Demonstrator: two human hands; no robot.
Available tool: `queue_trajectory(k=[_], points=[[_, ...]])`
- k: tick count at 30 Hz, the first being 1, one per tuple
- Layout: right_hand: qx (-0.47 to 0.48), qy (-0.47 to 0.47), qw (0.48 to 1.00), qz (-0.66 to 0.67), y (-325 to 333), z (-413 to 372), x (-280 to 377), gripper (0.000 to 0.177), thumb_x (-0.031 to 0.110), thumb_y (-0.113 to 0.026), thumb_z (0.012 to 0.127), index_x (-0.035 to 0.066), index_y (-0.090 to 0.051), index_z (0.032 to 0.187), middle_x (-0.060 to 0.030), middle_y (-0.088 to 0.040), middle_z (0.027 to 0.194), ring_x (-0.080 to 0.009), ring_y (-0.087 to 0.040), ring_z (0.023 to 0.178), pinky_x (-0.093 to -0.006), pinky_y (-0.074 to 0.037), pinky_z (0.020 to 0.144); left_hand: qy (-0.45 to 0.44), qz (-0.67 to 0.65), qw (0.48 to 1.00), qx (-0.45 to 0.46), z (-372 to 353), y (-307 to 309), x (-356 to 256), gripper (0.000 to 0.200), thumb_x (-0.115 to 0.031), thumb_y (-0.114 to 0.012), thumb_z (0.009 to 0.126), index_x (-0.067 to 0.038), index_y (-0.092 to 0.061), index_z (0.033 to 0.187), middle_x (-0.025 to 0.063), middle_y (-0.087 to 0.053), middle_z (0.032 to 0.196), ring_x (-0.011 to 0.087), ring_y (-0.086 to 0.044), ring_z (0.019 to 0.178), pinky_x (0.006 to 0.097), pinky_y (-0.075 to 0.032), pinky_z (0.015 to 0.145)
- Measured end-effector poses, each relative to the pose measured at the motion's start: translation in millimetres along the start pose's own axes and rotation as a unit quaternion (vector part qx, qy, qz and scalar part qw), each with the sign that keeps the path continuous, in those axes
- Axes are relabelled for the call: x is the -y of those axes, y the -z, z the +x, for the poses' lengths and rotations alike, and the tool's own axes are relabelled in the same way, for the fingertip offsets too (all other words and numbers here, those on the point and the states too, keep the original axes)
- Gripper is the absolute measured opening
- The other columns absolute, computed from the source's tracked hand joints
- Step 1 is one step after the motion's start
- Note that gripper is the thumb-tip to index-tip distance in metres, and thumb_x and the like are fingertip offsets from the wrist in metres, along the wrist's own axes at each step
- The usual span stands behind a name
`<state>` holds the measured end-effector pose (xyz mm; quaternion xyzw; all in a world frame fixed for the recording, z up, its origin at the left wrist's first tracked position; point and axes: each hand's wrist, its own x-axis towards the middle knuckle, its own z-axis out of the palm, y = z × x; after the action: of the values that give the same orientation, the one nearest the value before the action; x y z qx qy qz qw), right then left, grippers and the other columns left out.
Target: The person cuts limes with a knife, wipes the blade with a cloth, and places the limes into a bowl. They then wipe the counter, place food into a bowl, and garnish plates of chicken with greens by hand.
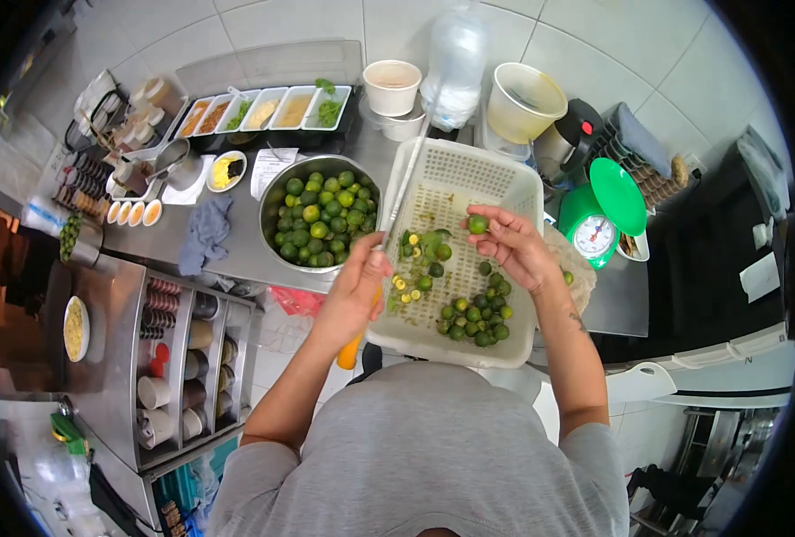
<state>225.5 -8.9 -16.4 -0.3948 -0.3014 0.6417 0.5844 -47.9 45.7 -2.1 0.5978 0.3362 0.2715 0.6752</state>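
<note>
Both hands work over a white plastic basket (469, 183) just in front of the person's grey-shirted chest, at the middle of the frame. The left hand (357, 286), left of centre, is closed around what looks like a knife (349, 352). Its orange handle pokes out below the fist, and a pale, thin blade seems to run up and to the right along the basket's left rim. The right hand (516, 246) pinches one small green lime (477, 224) between its fingertips, above the basket floor.

That lime lies to the right of the left fist and a little higher in the frame, apart from the blade. The knife's long axis slants lower left to upper right, so it points past the lime's left side.

On the basket floor, whole limes (474, 315) bunch at the lower right and cut halves (406, 285) lie near the left hand. Farther up and left sits a steel bowl (267, 224) heaped with limes, with a grey cloth (205, 234) beside it. A green scale (594, 234) stands at the right, and a water bottle (456, 63) at the top.
</note>
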Motion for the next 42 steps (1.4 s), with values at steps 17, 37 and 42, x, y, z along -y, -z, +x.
queue_trajectory(k=[17, 37, 42], points=[[-0.034, 0.097, 0.988, -0.12, -34.1, -17.8, -21.0, 0.03, 0.005, -0.053, 0.092, -0.003, -0.053, 0.121, -0.0089, -0.062, 0.105, -0.0141, -0.06, 0.087, -0.0272, -0.047, 0.081, 0.045, -0.004, 0.986, 0.158, 20.8, -37.7, -1.0, 0.063, -0.05, -0.033, 0.097, -0.006, -0.027, 0.142, 0.0039, -0.044, 0.092, 0.0083, -0.042, 0.051, 0.0206, -0.036, 0.046], [-0.157, 0.136, 0.974, -0.087, -28.7, -4.0, -30.2, 0.024, 0.008, -0.052, 0.093, -0.003, -0.054, 0.115, -0.0095, -0.063, 0.101, -0.0125, -0.057, 0.084, -0.0255, -0.046, 0.077, -0.11, 0.282, 0.951, 0.066, 4.6, -36.9, 9.4, 0.05, -0.035, -0.039, 0.098, -0.002, -0.034, 0.135, 0.0236, -0.049, 0.105, 0.0389, -0.055, 0.093, 0.0447, -0.044, 0.082], [-0.215, 0.164, 0.956, -0.111, -34.8, 6.7, -37.6, 0.023, 0.007, -0.052, 0.093, -0.004, -0.055, 0.113, -0.0088, -0.063, 0.096, -0.0124, -0.056, 0.078, -0.0249, -0.046, 0.074, -0.063, 0.323, 0.942, 0.07, 0.7, -36.9, 5.8, 0.052, -0.033, -0.037, 0.098, -0.005, -0.026, 0.14, 0.0249, -0.047, 0.109, 0.0437, -0.055, 0.092, 0.0496, -0.044, 0.08]])
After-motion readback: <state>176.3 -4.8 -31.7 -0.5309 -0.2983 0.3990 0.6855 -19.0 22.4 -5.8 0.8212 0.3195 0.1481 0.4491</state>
